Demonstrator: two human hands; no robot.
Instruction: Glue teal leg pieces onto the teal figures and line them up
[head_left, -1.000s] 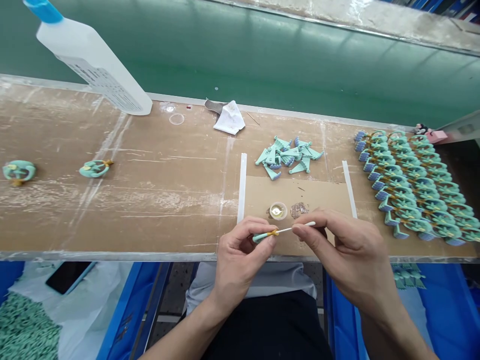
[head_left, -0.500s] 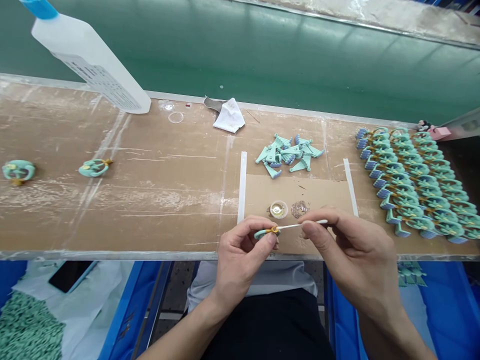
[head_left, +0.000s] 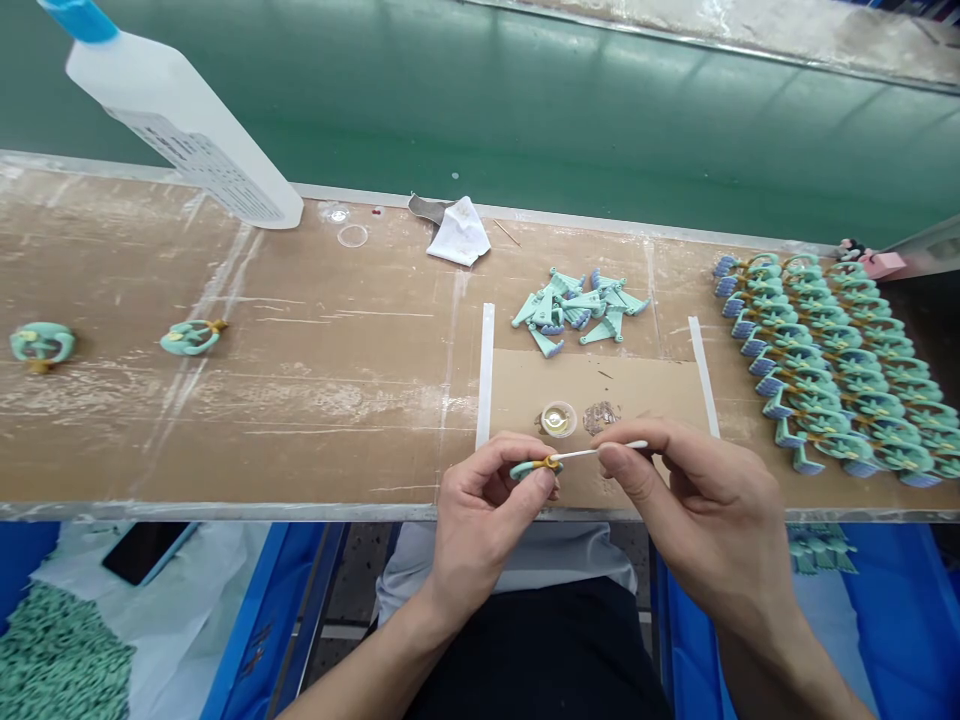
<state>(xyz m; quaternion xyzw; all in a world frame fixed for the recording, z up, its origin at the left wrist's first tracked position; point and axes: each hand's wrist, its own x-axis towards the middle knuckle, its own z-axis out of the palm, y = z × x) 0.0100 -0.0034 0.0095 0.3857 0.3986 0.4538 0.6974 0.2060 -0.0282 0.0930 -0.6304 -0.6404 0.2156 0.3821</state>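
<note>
Between the thumb and fingers of my left hand (head_left: 484, 525) is a small mint-green ring-shaped plastic piece (head_left: 523, 469) with a yellow-brown end; the fingers cover part of it. My right hand (head_left: 701, 515) pinches a white cotton swab (head_left: 577, 453), whose left tip touches the yellow-brown end of that piece. Just beyond my hands sits a small clear cup (head_left: 558, 419) with yellowish liquid. A dark brown smudge (head_left: 600, 417) marks the cardboard to its right. Farther back lies a loose pile of mint-green wedge-shaped parts (head_left: 577, 305) with bluish-purple edges.
Rows of joined green pieces (head_left: 840, 370) fill the right side. Two round green pieces, one nearer (head_left: 193, 338) and one farther left (head_left: 43, 345), lie on the table. A large white bottle (head_left: 187, 130) stands at back left, near a white cloth (head_left: 459, 232). Blue bins (head_left: 247, 620) flank my lap.
My right hand has shifted slightly left with the swab. My left hand holds the green piece almost where it was. The whole view has moved very slightly.
</note>
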